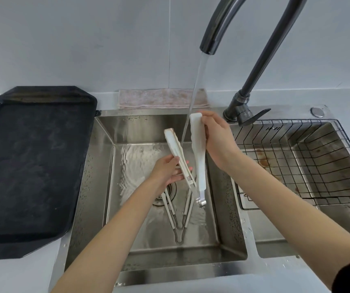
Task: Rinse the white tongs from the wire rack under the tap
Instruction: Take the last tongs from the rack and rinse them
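White tongs point(191, 157) over the left sink basin point(98, 187), spread into a V with the hinge end lowest, near the drain point(165, 193). Left hand point(167, 172) curled round the left arm of the tongs low down, fingers wrapped on it. Right hand point(216, 140) pinching the top of the right arm, thumb and fingertips closed on the broad tip. Water stream point(193, 98) from the dark gooseneck tap point(241, 60) falling between the two arms, just beside the left one; contact point hard to make out. Second utensil, white-sleeved wire point(178, 218), flat on the basin floor, partly hidden behind the left hand and the tongs. Black wire rack point(309, 157) in the right basin, cut off at the frame edge, with brownish stains beneath. Black tray point(30, 166) on the left counter, pink cloth point(161, 98) behind the sink. No readable brand or lettering anywhere. Top of the tap cropped.
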Demonstrator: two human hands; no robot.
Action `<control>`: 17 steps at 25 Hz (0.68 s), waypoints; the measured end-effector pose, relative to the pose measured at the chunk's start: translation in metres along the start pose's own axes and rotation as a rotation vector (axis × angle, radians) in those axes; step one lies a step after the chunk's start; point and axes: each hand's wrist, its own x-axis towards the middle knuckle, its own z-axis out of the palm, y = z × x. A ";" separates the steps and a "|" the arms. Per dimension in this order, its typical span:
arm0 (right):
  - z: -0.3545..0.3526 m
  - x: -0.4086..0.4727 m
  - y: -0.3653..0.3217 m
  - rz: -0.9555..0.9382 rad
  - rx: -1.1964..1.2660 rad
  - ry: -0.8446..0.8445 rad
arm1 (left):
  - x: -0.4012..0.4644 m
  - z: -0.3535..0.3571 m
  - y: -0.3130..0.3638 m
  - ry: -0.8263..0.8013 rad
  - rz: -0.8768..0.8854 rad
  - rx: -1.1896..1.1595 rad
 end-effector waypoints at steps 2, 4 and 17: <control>-0.002 -0.003 -0.008 -0.043 -0.024 0.048 | 0.002 0.008 0.003 -0.021 -0.010 0.006; -0.007 -0.008 -0.014 -0.082 -0.061 0.087 | 0.002 0.012 0.004 -0.031 -0.014 0.014; -0.024 -0.003 0.022 -0.130 -0.451 0.045 | -0.002 0.009 -0.009 -0.023 -0.051 -0.001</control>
